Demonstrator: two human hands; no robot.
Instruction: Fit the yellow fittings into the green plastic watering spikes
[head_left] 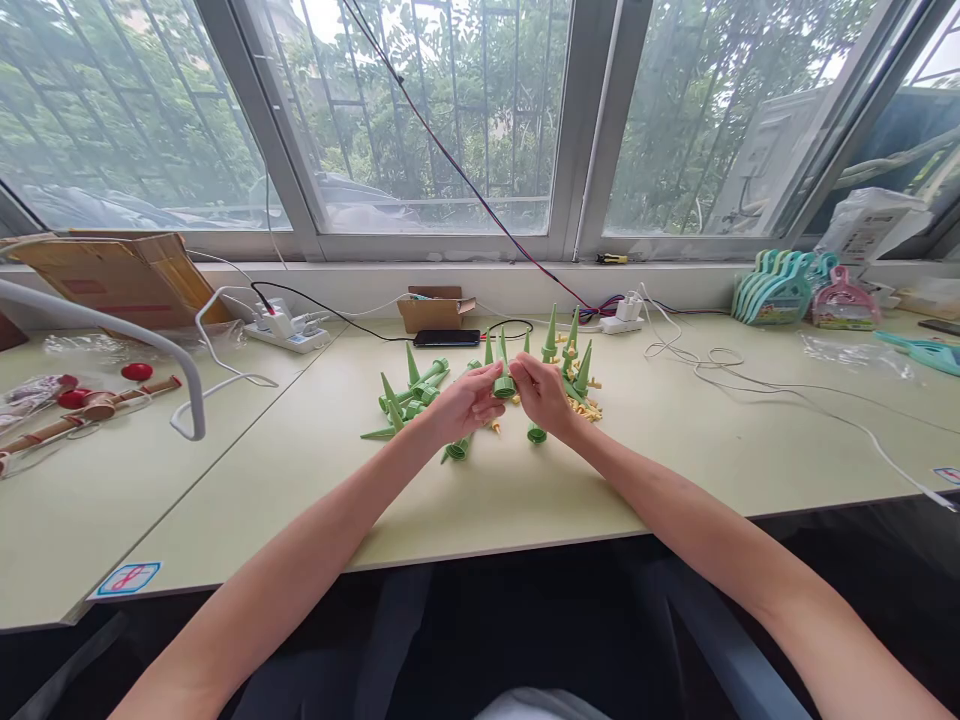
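Both my hands meet over the middle of the pale table (480, 500). My left hand (466, 403) and my right hand (541, 392) are closed together on one green plastic spike (503, 375), its point up. A heap of green spikes (409, 398) lies just left of my left hand. More green spikes (571, 352) stand upright behind my right hand, beside a scatter of small yellow parts (587, 408). One green ring piece (536, 434) sits under my right wrist.
A black phone (447, 338) and a small cardboard box (435, 309) lie behind the spikes. A white power strip (286, 328) and cables run along the back. Wooden toys (90, 405) sit far left, teal plastic dustpans (776, 288) far right.
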